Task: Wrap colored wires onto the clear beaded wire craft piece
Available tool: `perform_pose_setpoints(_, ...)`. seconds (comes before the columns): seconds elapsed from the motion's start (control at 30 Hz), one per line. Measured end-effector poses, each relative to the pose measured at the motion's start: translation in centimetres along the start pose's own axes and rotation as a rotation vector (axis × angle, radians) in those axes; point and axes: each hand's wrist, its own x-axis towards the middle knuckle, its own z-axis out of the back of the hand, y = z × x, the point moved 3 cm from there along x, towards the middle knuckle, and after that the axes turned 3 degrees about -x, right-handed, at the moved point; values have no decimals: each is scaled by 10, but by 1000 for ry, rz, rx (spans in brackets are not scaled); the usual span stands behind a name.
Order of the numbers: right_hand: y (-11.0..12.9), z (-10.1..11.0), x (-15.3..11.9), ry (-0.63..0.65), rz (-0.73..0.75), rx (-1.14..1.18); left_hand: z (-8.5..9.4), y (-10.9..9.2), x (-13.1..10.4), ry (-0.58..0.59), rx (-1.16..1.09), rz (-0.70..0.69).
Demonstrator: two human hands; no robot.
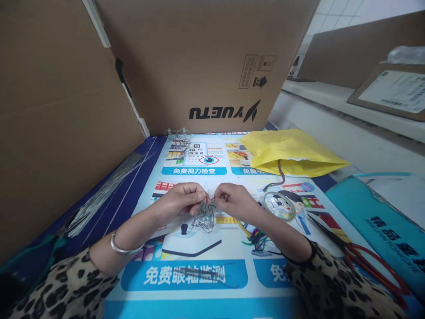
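Because the wire (205,221) is fine, the left hand (187,197) pinches it between thumb and fingertip and the right hand (234,201) pinches it close beside, presumably for steadiness; its loops show just below, over the poster (212,306).

Upside-down YUETU on cardboard box (206,57), 免费视力检查 and 免费眼轴监测 on poster (195,306), 精品童 on teal packaging (360,199)

From close above and behind the left hand (184,198) and right hand (235,200), the head camera looks forward and down.
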Motion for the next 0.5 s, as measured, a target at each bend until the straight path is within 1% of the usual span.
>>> perform_pose_setpoints(0.07, 1, 1, 0, 4, 11, 27, 0, 1, 0, -47, 15, 7)
perform_pose_setpoints(0.17, 2, 1, -1, 42, 1, 146, 0, -2, 1, -129, 73, 29)
perform_pose_setpoints(0.3, 5, 1, -3, 115, -30, 291, -5, -6, 0, -181, 169, 71)
perform_pose_setpoints(0.37, 8, 1, -5, 119, -33, 294, -7, -6, 0, -202, 189, 84)
perform_pose_setpoints(0.43, 12, 1, -8, 98, -15, 243, -9, -4, 0, -222, 225, 82)
perform_pose_setpoints(0.5, 17, 1, -11, 48, 22, 140, -11, -5, -1, -229, 340, 28)
